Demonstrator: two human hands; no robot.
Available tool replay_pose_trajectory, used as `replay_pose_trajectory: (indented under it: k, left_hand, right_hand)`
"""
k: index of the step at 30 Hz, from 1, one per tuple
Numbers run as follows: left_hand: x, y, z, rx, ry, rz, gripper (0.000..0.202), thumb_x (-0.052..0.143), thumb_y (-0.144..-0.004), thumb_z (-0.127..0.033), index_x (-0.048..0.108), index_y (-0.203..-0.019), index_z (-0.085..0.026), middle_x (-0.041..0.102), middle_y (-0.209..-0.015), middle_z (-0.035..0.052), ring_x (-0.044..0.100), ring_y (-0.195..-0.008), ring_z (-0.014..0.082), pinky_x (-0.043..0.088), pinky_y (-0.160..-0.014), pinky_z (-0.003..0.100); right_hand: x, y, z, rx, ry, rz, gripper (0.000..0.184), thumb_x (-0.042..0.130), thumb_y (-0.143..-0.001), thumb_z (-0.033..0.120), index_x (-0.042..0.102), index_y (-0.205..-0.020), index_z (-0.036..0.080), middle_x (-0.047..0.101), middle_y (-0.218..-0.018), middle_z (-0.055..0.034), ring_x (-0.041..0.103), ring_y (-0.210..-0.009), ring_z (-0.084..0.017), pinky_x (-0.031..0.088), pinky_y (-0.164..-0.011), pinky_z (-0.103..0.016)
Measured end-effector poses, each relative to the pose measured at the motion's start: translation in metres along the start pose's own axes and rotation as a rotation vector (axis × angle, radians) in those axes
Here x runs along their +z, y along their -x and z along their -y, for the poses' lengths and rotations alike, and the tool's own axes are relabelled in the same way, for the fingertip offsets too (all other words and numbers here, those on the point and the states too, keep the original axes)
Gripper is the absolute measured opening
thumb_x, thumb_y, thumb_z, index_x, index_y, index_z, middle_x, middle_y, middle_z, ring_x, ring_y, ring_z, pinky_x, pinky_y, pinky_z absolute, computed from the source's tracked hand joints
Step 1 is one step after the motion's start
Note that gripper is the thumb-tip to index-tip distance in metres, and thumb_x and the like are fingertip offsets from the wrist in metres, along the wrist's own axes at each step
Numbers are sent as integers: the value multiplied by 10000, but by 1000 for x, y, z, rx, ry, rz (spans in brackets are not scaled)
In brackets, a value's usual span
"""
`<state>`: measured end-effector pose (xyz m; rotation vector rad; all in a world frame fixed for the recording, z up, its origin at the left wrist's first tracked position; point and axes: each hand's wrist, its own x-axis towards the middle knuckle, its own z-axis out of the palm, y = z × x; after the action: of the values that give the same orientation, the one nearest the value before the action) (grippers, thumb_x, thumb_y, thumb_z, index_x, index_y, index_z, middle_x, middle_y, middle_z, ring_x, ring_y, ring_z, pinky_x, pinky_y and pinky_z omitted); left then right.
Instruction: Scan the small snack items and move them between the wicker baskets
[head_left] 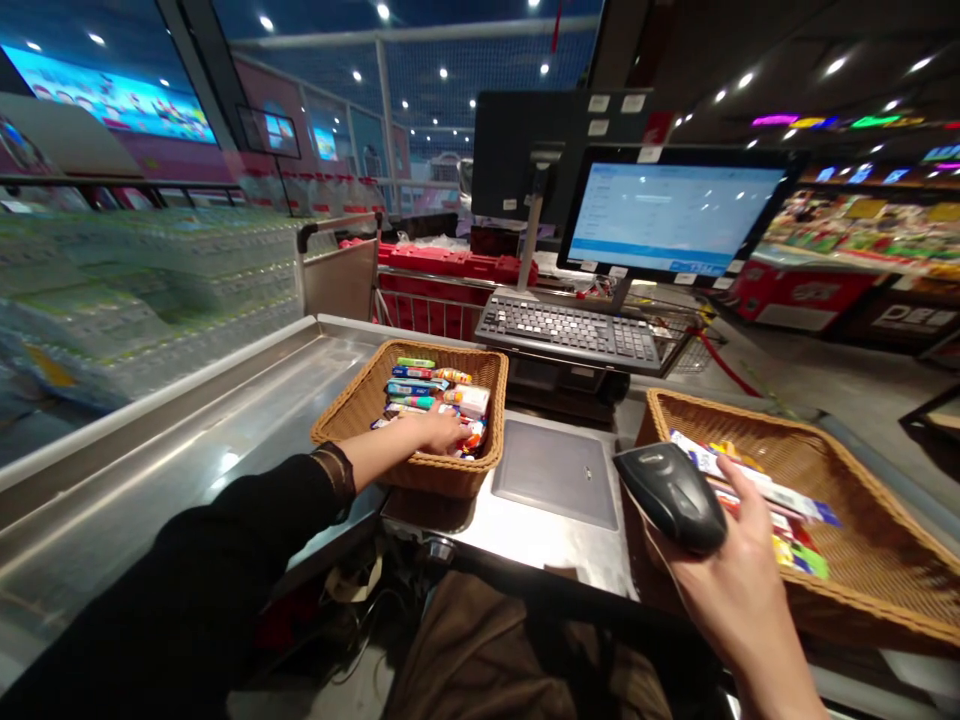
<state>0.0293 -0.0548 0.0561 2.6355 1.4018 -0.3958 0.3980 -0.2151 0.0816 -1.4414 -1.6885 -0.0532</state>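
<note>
My left hand [444, 430] reaches into the left wicker basket [337, 405], its fingers stretched out over small, brightly coloured packets at the near right side. Its fingertips are partly lost among them. Several slim tubes and packets [411, 387], green, blue and orange, lie behind the hand, with a white box [472, 400] close by. My right hand [739, 590] is closed round a black barcode scanner [673, 495], held over the near left edge of the right wicker basket [885, 500]. In that basket, a long white and blue packet [795, 497] lies on other colourful packets.
Between the baskets, a grey flat pad [556, 472] is set in the metal counter [517, 540]. Behind it stand a black keyboard [570, 330] and a lit monitor [667, 215]. Shopping carts [435, 315] are beyond; stacked bottle packs [150, 290] stand at left.
</note>
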Motion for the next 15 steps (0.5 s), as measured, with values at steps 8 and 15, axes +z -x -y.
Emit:
replay_pose_trajectory:
  k: [8,15]
  left_hand:
    - [-11,8,1,-179,111,-105,592,579,-795,-399,542,-1360,-224,644,-1239,142,581,-1132,343,472,-910,456]
    - [-11,21,15,-169,24,-33,354,645,-796,-326,698,-1146,-312,706,-1126,88,530,-1180,349,327,-1032,596]
  right_hand:
    - [-2,-2,3,20,-10,9,335,612,-803,443,647,-969,154,307,-1567,-195,369,-1440,-404,299,-1198,-546]
    - [-4,-1,2,13,-13,-7,310,602,-807,434,646,-928,152,327,-1553,-196,355,-1447,-405,279,-1207,-544]
